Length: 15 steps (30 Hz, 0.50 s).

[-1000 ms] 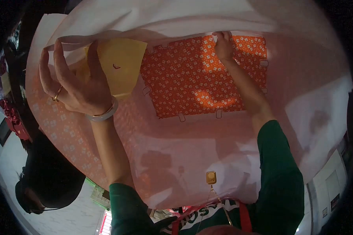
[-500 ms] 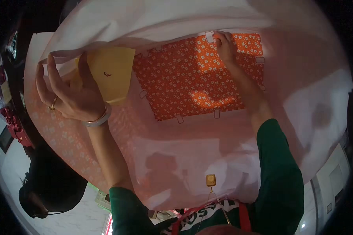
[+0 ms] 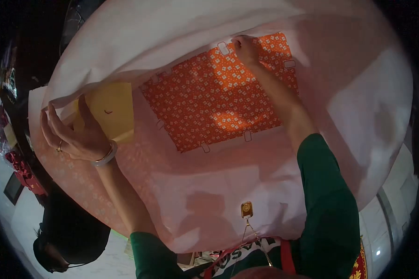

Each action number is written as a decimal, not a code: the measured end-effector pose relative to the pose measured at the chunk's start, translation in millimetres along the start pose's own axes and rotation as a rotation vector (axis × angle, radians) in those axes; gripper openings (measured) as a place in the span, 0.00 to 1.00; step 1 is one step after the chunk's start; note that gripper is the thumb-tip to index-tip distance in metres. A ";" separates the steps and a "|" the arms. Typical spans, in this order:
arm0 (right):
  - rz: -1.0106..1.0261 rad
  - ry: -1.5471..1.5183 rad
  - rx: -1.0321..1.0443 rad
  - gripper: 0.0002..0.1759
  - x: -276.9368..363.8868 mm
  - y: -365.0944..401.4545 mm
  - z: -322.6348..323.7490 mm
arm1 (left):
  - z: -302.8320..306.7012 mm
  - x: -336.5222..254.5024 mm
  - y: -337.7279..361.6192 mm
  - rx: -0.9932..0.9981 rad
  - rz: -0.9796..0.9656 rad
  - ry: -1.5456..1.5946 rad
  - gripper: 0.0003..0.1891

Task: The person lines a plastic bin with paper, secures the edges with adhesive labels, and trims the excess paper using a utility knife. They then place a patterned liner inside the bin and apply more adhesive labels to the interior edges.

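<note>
A large pale, thin sheet of cloth [image 3: 209, 172] spreads in front of me, its upper part folded along a long slanting line. An orange rectangle printed with white flowers [image 3: 195, 102] shows in its middle, with small outlined tabs along its edges. My left hand [image 3: 77, 135], wearing a ring and a bracelet, has its fingertips at the fold's left end, closed on the cloth edge. Beside it is a yellow piece [image 3: 116, 111] with a small dark tick mark. My right hand [image 3: 246, 50] is closed at the fold, by the rectangle's top edge; its fingertips are partly hidden.
A gold pendant on a chain [image 3: 246, 210] hangs from my neck over the near part of the cloth. Another person's dark-haired head [image 3: 51, 253] is at the lower left. Red items [image 3: 21, 167] lie at the far left. Pale floor [image 3: 18, 223] shows beyond the cloth.
In the view, my left hand, the yellow piece and the fold's left end sit lower. My right hand and the orange rectangle have shifted left. Both hands keep their hold.
</note>
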State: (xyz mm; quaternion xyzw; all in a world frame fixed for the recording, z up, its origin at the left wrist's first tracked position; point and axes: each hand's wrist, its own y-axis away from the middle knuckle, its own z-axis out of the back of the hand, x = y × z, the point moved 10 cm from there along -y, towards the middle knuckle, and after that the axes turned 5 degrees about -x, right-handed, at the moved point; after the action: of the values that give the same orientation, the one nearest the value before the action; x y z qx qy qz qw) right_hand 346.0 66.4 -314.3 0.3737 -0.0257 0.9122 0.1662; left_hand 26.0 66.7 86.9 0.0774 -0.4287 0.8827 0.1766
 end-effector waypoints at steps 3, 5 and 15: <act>-0.046 0.043 0.007 0.08 -31.3 -13.7 15.3 | 0.5 -0.1 -1.0 -0.006 -0.014 -0.034 0.29; -0.026 0.082 -0.004 0.09 -47.6 -30.2 29.7 | -0.6 0.1 -0.1 -0.007 -0.017 -0.033 0.29; -0.255 0.139 -0.180 0.13 -74.1 -31.9 82.0 | -1.3 0.4 0.4 0.019 0.014 -0.019 0.28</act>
State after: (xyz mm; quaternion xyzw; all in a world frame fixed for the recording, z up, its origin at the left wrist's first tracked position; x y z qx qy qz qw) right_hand 460.8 61.4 -308.9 0.2936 -0.0481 0.9014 0.3147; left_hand 25.5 67.6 85.9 0.0841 -0.4226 0.8871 0.1655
